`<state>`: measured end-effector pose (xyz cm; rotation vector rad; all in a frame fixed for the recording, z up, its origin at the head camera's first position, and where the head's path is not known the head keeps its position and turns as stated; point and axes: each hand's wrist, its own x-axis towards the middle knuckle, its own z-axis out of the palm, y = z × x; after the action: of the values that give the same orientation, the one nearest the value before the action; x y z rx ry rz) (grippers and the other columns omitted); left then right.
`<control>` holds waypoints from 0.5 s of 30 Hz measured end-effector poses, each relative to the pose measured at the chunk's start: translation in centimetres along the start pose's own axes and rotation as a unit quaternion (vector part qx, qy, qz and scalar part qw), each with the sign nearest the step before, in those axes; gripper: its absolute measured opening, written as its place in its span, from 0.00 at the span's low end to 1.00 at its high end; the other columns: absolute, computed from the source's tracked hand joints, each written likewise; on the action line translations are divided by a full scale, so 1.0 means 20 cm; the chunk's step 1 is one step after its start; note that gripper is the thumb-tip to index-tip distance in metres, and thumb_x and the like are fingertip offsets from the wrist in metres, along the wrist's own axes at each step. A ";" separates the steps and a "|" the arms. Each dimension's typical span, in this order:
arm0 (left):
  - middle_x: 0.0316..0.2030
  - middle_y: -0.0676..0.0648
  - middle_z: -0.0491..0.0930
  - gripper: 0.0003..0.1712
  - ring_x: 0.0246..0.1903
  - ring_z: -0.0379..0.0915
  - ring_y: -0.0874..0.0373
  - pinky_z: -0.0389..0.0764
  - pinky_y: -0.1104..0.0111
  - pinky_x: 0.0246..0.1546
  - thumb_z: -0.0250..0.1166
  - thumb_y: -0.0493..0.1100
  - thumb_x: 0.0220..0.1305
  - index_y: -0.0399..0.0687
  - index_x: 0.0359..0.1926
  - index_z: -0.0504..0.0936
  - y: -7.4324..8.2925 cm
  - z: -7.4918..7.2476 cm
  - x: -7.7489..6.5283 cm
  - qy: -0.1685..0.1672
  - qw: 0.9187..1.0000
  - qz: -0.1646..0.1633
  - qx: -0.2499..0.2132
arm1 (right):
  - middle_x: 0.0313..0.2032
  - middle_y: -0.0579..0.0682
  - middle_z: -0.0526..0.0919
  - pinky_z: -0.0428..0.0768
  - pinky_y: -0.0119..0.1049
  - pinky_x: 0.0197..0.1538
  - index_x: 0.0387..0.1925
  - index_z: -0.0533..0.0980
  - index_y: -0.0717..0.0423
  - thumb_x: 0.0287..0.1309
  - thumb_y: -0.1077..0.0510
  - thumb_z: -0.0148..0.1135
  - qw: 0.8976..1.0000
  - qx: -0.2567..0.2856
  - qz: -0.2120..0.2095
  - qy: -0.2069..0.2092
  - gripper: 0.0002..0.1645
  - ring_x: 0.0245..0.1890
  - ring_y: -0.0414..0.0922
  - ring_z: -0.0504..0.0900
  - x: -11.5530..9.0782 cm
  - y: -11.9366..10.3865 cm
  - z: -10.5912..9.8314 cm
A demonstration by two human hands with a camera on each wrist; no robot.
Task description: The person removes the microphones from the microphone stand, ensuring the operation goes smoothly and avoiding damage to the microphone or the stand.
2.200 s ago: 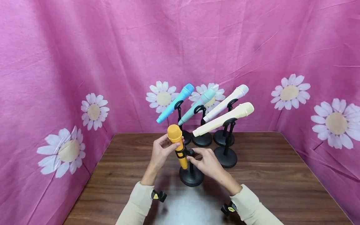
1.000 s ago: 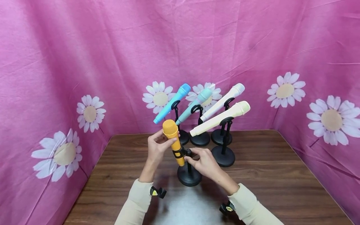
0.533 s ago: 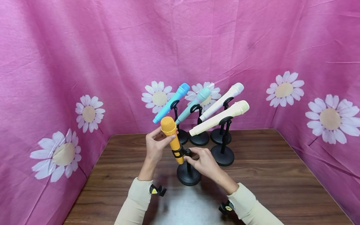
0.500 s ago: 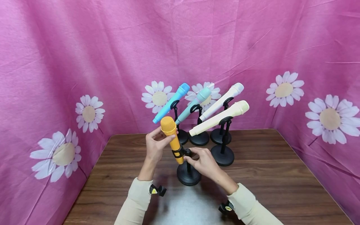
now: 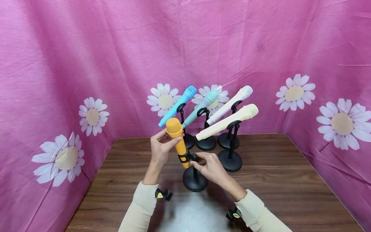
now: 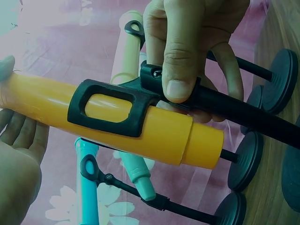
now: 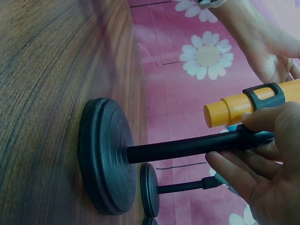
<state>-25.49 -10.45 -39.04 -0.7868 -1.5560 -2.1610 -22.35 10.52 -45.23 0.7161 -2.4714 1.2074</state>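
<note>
An orange microphone (image 5: 180, 145) sits in the black clip (image 6: 108, 108) of a microphone stand (image 5: 195, 181), its head tilted up and to the left. My left hand (image 5: 160, 149) grips the microphone's body just below the head, thumb in front. At the top of the stand, by the clip joint, my right hand (image 5: 211, 167) pinches the black fitting between thumb and fingers. In the right wrist view the stand's round base (image 7: 108, 157) rests on the wooden table, and its pole runs up into my right hand.
Behind stand several more microphones on black stands: blue (image 5: 177, 106), mint green (image 5: 201, 109), white (image 5: 230, 105) and pale yellow (image 5: 227, 122). The pale yellow one is nearest my right hand. A pink flowered curtain (image 5: 139, 58) surrounds the wooden table (image 5: 269, 180).
The orange microphone and my left hand have risen slightly, its head tilting a little further left. My right hand stays at the clip joint. The whole view has shifted slightly.
</note>
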 end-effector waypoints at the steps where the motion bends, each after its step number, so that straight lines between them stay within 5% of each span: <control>1: 0.42 0.49 0.93 0.26 0.42 0.92 0.53 0.89 0.61 0.54 0.80 0.36 0.60 0.30 0.58 0.86 0.00 0.00 0.00 0.001 1.000 -0.001 0.002 | 0.44 0.51 0.93 0.85 0.23 0.36 0.51 0.88 0.57 0.64 0.56 0.77 1.000 -0.002 -0.001 0.001 0.16 0.41 0.44 0.93 0.00 0.00 0.00; 15: 0.42 0.49 0.93 0.22 0.41 0.92 0.55 0.90 0.62 0.51 0.78 0.32 0.60 0.36 0.56 0.88 0.02 0.01 0.03 0.005 1.000 0.016 0.002 | 0.43 0.49 0.93 0.85 0.25 0.36 0.49 0.89 0.55 0.63 0.57 0.77 1.000 -0.010 -0.008 0.008 0.14 0.40 0.43 0.93 0.00 0.01 0.00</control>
<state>-25.58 -10.31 -38.32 -0.7925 -1.5321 -2.1363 -22.40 10.50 -45.35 0.7157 -2.4569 1.1773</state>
